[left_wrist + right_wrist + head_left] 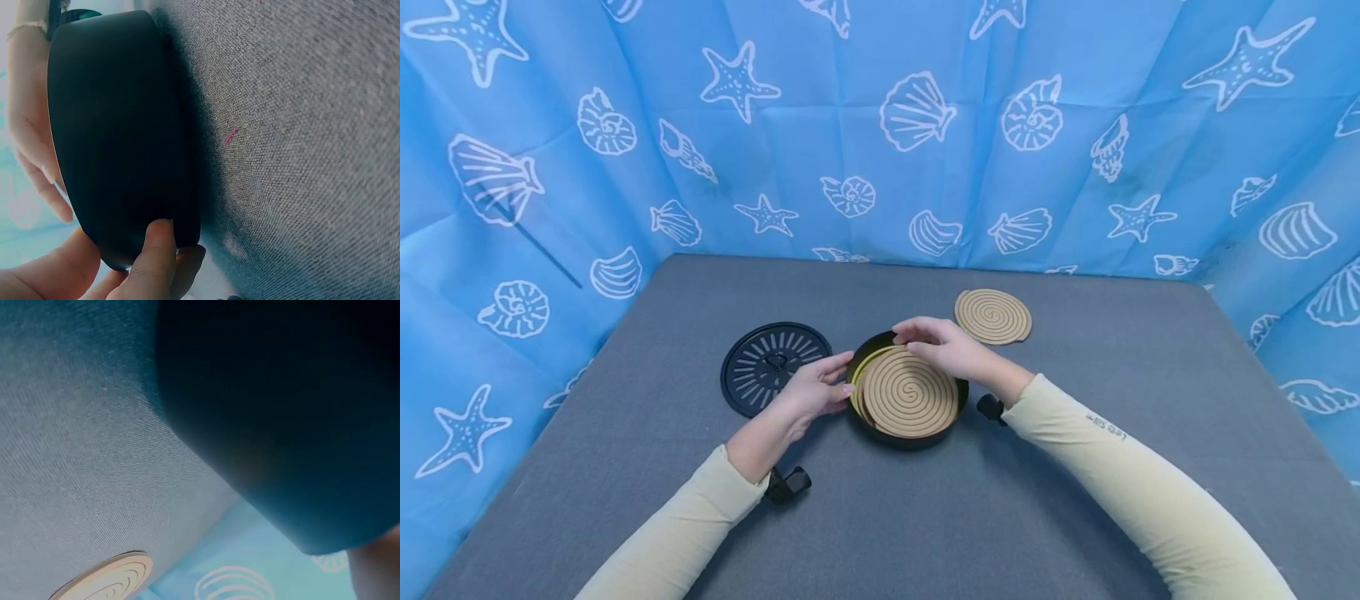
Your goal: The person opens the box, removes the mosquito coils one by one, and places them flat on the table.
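A round black tin (pixel 907 443) stands on the table with a tan mosquito coil (pixel 912 393) lying in it. Under that coil, the edge of a yellowish coil (pixel 857 385) shows at the left. My left hand (pixel 808 390) holds the tin's left side; in the left wrist view its fingers (pixel 156 250) bear against the outer wall. Over the far rim reaches my right hand (pixel 947 346), its thumb at the tan coil's upper edge and its fingers apart from the thumb. The tin's wall hides the coils in both wrist views.
A slotted black lid (pixel 760 367) with a small central ring lies left of the tin. Another tan coil (pixel 993 317) lies flat behind my right hand. The grey cloth-covered table (pixel 880 525) ends at a blue seashell-print curtain (pixel 880 183).
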Demonstrator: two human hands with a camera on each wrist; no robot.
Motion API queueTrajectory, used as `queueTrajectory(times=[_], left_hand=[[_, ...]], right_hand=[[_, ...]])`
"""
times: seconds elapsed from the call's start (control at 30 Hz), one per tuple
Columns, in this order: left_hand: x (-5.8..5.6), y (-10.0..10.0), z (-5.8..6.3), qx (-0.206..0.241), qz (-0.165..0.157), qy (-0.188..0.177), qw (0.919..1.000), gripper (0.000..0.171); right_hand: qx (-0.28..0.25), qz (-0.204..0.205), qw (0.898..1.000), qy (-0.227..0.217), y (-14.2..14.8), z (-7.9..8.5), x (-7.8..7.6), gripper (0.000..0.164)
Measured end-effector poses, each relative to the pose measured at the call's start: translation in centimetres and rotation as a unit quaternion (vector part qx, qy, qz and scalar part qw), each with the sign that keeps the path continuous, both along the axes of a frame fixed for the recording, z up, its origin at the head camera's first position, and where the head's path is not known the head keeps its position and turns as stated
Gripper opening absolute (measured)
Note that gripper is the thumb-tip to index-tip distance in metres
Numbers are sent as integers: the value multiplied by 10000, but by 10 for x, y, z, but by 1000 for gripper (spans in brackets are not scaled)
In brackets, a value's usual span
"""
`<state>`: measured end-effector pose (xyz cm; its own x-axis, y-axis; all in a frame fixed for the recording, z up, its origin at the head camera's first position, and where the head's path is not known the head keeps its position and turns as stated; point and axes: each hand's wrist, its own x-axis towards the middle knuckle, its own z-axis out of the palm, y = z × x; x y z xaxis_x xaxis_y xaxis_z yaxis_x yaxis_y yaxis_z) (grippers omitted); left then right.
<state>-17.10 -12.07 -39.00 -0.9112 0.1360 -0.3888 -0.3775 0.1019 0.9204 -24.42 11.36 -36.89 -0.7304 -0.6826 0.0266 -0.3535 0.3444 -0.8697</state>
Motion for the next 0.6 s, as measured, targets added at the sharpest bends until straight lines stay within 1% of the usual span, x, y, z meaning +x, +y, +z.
queueTrajectory(times=[0.13, 0.23, 0.33, 0.43, 0.6], left_hand=[[0, -1, 0, 12, -21, -25, 10000, 54], [-1, -2, 0, 59, -36, -25, 10000, 54], [-1, -2, 0, 72, -47, -22, 10000, 55], [-1, -2, -1, 93, -37, -41, 9999, 55], [-1, -1, -1, 90, -10, -44, 9999, 55]], right_hand=[[-209, -218, 9989, -365, 1, 3, -1, 36], [-424, -396, 9946, -860, 2, 4, -2, 38], [-438, -523, 9910, -1152, 4, 4, -4, 40], [-259, -502, 9918, -1143, 6, 5, -5, 39], [-31, -286, 9940, -1053, 7, 7, -5, 33]])
